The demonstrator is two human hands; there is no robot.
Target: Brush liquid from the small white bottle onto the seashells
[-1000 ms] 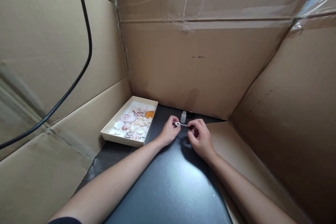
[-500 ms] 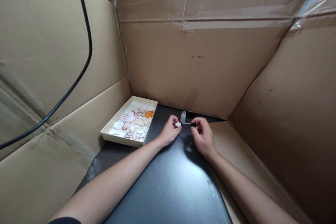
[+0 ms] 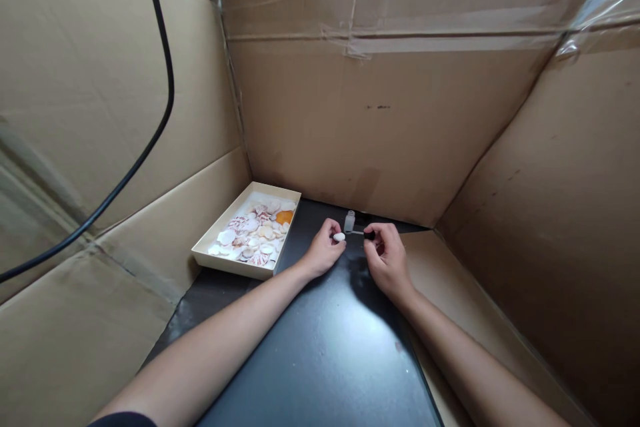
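Observation:
Between the thumb and fingers of my left hand is a small white shell, its pale face turned up. My right hand pinches the black cap of a brush applicator. From that cap a thin pale brush stem points left, with a small gap between its end and the shell. Just behind both hands, an uncapped little clear bottle with whitish contents stands upright on the dark table. The stem's end lies close in front of the bottle; I cannot tell if they touch.
A cream box on the left holds many flat shells, among them an orange shell. Cardboard walls enclose the table at the back and sides. A black cable hangs at the upper left.
The brush stem has drawn back from the shell and its left end has risen slightly. The shell has turned a little in my left hand, showing more of its white face.

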